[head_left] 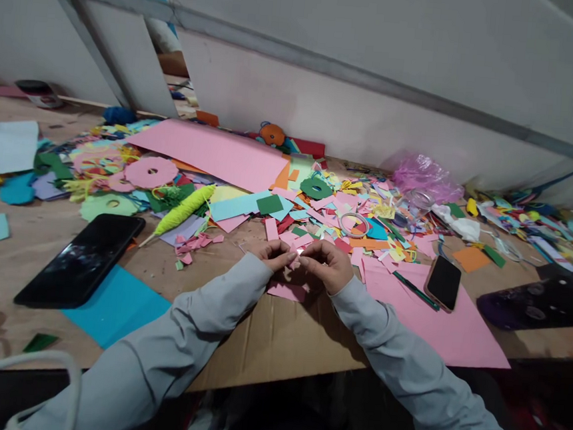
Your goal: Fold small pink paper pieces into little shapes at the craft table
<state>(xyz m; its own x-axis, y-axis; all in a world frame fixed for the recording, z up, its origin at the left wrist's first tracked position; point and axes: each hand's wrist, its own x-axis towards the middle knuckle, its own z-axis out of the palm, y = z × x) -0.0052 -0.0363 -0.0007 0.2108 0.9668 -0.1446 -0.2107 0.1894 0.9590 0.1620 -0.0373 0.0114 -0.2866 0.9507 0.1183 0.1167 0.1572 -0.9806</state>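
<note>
My left hand [274, 254] and my right hand [329, 265] meet over the middle of the table, fingertips pinched close together. Between them is a small pink paper piece [293, 259], mostly hidden by the fingers; the left fingers are closed on it. The right thumb and forefinger are pressed together at its other side, and what they grip is too small to make out. Just below the hands, a pink paper strip [287, 291] lies on brown cardboard [275, 348]. Behind the fingers are many coloured paper scraps [317, 211] and a roll of clear tape [354, 225].
A black phone [82, 257] lies on blue paper [118, 307] at the left, near lime yarn [184, 211]. To the right, a pink sheet [437, 328] bears a green pen [415, 290] and a smaller phone [442, 283]. A dark pouch [534, 300] sits further right.
</note>
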